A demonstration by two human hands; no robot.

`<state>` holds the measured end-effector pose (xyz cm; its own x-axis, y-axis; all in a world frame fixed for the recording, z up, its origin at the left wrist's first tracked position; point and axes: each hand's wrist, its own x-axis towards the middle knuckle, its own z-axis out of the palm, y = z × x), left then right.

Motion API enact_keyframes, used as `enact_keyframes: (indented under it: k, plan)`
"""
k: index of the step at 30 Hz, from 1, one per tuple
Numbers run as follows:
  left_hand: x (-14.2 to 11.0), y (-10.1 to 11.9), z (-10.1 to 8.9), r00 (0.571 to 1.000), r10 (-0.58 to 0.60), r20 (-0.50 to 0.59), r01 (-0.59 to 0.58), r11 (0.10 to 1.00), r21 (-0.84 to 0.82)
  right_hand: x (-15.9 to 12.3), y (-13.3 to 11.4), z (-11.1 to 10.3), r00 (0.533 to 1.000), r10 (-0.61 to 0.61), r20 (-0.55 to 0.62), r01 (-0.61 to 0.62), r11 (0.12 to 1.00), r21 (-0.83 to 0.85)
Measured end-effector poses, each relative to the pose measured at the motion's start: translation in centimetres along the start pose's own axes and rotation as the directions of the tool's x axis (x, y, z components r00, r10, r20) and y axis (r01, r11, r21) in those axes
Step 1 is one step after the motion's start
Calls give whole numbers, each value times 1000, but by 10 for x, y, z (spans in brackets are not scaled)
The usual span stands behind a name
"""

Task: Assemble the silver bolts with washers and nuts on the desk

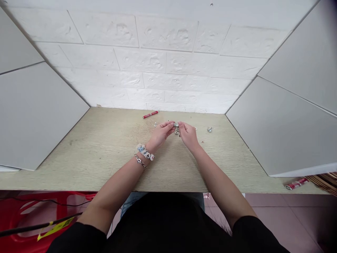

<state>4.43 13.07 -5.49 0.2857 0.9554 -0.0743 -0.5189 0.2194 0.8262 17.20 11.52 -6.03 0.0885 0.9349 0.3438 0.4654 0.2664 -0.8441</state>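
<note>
Both my hands meet over the middle of the wooden desk [105,147], near its far edge. My left hand [160,135], with bracelets on the wrist, and my right hand [187,133] both pinch a small silver metal part [176,125] between their fingertips. It looks like a nut or bolt. A few more small metal pieces [178,132] lie on the desk just under the hands. Another bolt [209,129] lies to the right, and a tiny one [155,124] to the left.
A red tube [150,114] lies at the back of the desk by the white brick wall. Grey panels flank the desk left and right. A second red tube [296,183] and a wicker basket [325,180] sit at the right front. A red plastic stool [28,214] stands lower left.
</note>
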Motion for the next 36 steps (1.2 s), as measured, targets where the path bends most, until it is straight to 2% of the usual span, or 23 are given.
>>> enact_keyframes:
  k: [6, 13, 18, 25, 29, 33, 36]
  plan:
    - [3, -1, -4, 999, 31, -25, -32, 999, -23, 0, 1, 1, 998, -63, -19, 63, 997, -38]
    - [8, -4, -8, 993, 89, -81, -85, 995, 48, 1, 7, 7, 992, -117, 53, 116, 993, 23]
    - [7, -1, -9, 992, 102, -74, -91, 986, 137, 3, 10, 6, 995, -75, 61, 74, 997, 8]
    - [5, 0, -9, 994, 113, -8, -109, 968, 225, 1, 5, 3, 997, -32, 68, 32, 999, 8]
    - [3, -2, -6, 981, 195, 5, -184, 915, 360, 0, 3, 2, 998, -6, 59, 6, 1000, 15]
    - [0, -2, -2, 963, 262, 56, -257, 842, 474, 3, 5, 4, 990, 122, 65, -131, 981, 147]
    - [-1, -2, 0, 969, 240, 55, -238, 853, 465, 5, 5, 6, 976, 193, 99, -215, 925, 313]
